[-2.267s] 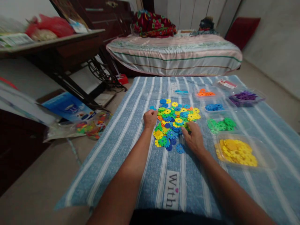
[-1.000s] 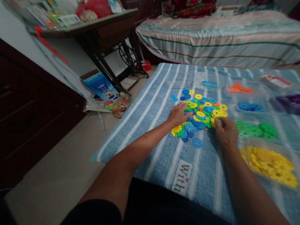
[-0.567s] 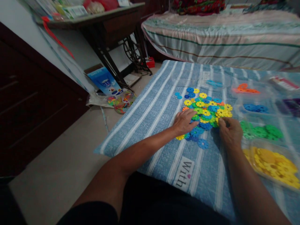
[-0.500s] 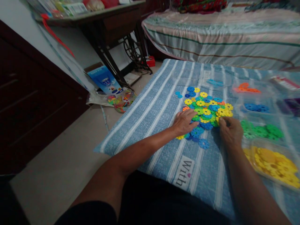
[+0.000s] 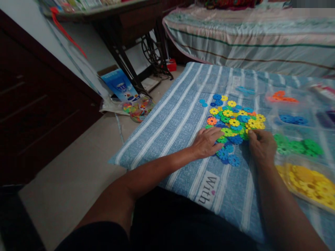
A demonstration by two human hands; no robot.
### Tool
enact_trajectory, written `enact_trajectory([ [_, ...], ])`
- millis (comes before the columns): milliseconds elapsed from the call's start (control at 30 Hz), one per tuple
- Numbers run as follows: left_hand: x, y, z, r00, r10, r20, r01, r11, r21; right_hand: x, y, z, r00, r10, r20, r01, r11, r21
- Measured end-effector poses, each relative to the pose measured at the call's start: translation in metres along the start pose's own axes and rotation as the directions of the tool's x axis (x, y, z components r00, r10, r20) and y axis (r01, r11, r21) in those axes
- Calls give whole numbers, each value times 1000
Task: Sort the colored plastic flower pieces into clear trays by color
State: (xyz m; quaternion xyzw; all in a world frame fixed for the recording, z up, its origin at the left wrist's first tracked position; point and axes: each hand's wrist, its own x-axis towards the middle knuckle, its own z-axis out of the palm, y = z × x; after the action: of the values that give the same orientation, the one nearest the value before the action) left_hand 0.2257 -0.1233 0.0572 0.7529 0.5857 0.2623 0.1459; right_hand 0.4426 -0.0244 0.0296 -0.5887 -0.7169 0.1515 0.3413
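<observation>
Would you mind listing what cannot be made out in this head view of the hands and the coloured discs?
- Whether the right hand pinches a disc: its fingertips are curled out of view at the mixed pile.
- Discs under the left hand: covered by its palm.
- The yellow tray: cut off by the right edge.
- Purple pieces: blurred, at the edge.

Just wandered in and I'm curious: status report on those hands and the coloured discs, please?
Left hand flat on the mixed disc pile. Right hand pinching at the pile's near right edge; its grip's contents hidden. Sorted green discs beside it.
</observation>
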Motion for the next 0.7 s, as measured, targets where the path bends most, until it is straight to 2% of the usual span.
enact_trajectory([
  [100, -5, 4, 2, 1000, -15, -7, 15, 1000, 0, -2, -5, -1, 999, 31, -43, -31, 999, -8],
  [200, -8, 9, 4, 999, -19, -35, 19, 1000, 4, -4, -7, -2, 1000, 9, -21, -9, 1000, 3],
  [333, -4, 7, 1, 987, -20, -157, 21, 1000, 2, -4, -7, 0, 1000, -29, 2, 29, 999, 22],
  [433, 7, -11, -8, 966, -35, -257, 45, 998, 34, -4, -7, 5, 999, -52, -14, 52, 997, 51],
  [533, 27, -37, -18, 941, -118, -318, 155, 984, 93, -3, -8, 11, 997, -64, -50, 68, 994, 82],
  [700, 68, -74, -31, 913, -256, -316, 329, 923, 200, -2, -9, 16, 993, -89, -74, 97, 988, 123],
])
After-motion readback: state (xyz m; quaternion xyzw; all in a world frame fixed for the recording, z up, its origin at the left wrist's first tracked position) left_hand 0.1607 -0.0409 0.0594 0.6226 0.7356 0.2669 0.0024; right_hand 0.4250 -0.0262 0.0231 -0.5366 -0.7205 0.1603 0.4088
